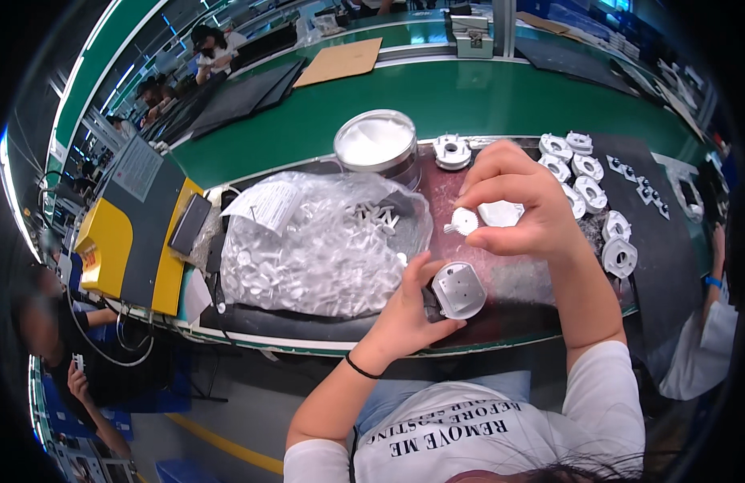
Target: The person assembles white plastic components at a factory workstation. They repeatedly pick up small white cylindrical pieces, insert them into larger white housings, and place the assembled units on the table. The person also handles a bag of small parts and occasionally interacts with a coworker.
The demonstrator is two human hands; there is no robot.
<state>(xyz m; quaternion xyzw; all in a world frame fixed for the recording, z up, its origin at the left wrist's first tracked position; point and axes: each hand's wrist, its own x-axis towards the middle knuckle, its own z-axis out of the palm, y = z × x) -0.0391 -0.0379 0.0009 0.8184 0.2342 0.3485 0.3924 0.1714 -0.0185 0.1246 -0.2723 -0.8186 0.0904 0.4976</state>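
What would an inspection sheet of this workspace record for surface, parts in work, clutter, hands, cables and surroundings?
Surface: green bench, dark mat at right.
Parts in work: silver housing, white gear, white piece.
Clutter: clear plastic bag of small white parts, round tub, ring-shaped white parts at right.
Hands: left hand holds the housing; right hand holds the gear at its fingertips, the white piece behind it.
Cables: pale cable looping below the yellow-and-black machine.
Surroundings: co-workers at left, right and back.

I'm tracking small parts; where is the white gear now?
Head view, right of centre: the white gear is held in the right hand, pictured above the grey housing in the left hand.
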